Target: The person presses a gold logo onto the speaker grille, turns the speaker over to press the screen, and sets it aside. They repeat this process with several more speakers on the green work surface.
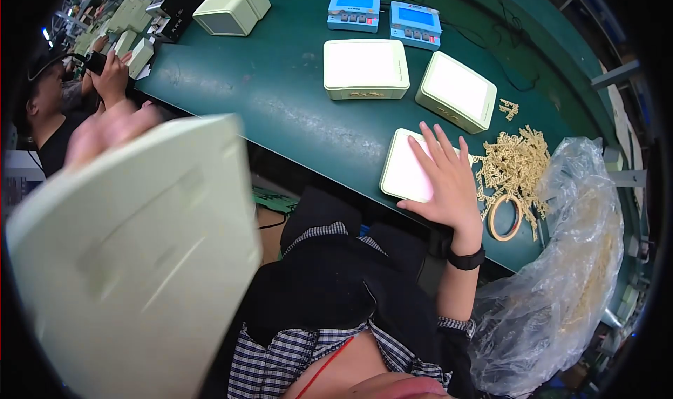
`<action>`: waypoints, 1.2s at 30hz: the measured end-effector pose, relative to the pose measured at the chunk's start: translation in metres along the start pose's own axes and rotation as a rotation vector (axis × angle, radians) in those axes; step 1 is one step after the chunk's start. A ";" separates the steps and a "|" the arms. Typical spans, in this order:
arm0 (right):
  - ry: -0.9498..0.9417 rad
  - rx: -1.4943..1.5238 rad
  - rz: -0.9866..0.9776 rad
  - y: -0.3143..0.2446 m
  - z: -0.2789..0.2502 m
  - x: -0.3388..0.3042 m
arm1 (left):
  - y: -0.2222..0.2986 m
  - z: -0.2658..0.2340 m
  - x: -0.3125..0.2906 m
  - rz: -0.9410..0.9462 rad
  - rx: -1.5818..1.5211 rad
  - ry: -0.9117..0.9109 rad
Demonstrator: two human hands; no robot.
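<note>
My right hand (445,181) lies flat, fingers spread, on a pale green box-shaped casing (405,171) at the near edge of the green work table (280,97). My left hand (109,129) holds another pale green casing (140,252) up close to the camera at the left; it is large and blurred, and only my fingertips show behind its top edge. Two more such casings (365,68) (457,90) rest on the table beyond my right hand.
A heap of small beige parts (515,164) and a roll of tape (505,218) lie right of my hand, beside a clear plastic bag (568,273). Two blue meter boxes (354,10) (416,24) stand at the back. Another person (63,97) works at far left near more casings (231,8).
</note>
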State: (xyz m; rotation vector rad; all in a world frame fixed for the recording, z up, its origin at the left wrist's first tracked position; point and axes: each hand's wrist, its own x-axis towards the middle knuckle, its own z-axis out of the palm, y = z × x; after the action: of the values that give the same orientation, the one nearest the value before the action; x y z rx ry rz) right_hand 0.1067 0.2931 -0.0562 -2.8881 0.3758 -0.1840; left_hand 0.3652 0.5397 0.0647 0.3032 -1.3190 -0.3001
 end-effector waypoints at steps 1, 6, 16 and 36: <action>0.002 0.000 -0.007 0.000 0.000 0.002 | -0.022 0.008 -0.009 -0.033 0.166 -0.030; 0.000 -0.007 0.030 0.001 -0.001 -0.002 | -0.087 -0.004 -0.023 -0.274 0.994 -0.591; 0.005 0.009 0.028 -0.001 0.000 -0.002 | -0.122 -0.035 -0.062 -0.673 1.031 -0.874; 0.202 0.261 0.040 0.014 -0.005 -0.010 | -0.199 -0.054 0.003 -0.372 1.414 -0.801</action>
State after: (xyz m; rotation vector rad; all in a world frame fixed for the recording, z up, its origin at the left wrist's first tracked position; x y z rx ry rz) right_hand 0.0933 0.2820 -0.0558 -2.6095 0.4101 -0.4821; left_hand 0.4103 0.3575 -0.0209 1.7654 -2.0960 0.3154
